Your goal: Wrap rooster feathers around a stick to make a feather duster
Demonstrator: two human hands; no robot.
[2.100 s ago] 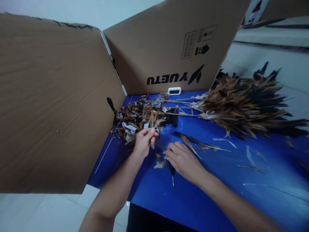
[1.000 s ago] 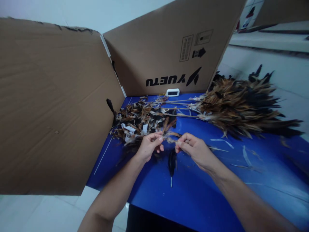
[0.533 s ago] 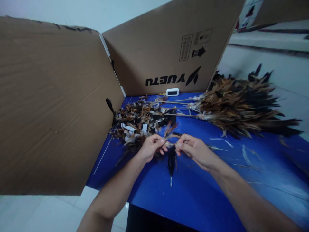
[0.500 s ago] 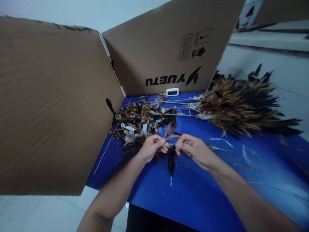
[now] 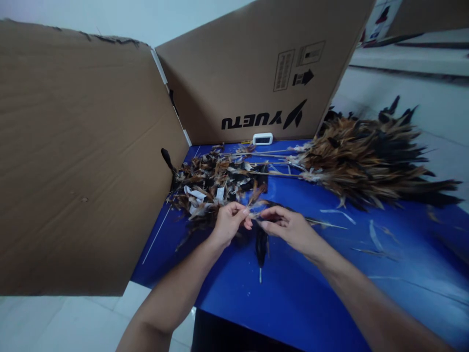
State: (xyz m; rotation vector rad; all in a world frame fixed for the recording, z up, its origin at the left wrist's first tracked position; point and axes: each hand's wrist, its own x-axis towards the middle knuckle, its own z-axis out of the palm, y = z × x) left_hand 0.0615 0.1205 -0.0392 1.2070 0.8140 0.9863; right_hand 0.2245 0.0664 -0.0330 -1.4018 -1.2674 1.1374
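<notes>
My left hand (image 5: pixel 230 224) pinches a small bunch of brown feathers (image 5: pixel 255 194) between thumb and fingers, its pale fluffy base turned toward the other hand. Close beside that base, my right hand (image 5: pixel 287 229) has its thumb and forefinger parted; whether the fingertips touch the fluff is hard to tell. On the blue table (image 5: pixel 293 288), a dark feather (image 5: pixel 261 247) with a pale quill lies just below the hands. Behind my left hand spreads a heap of loose brown and black feathers (image 5: pixel 205 171).
Several feather dusters (image 5: pixel 362 156) lie at the right, their thin sticks reaching left to the heap. Cardboard panels stand at the left (image 5: pixel 84 161) and the back (image 5: pixel 252 73). A small white device (image 5: pixel 263 139) sits by the back panel. Clear strips (image 5: pixel 374 235) lie at the right.
My right hand's fingertips have parted and come closer to the left hand. My left hand keeps hold of the feathers and has barely moved.
</notes>
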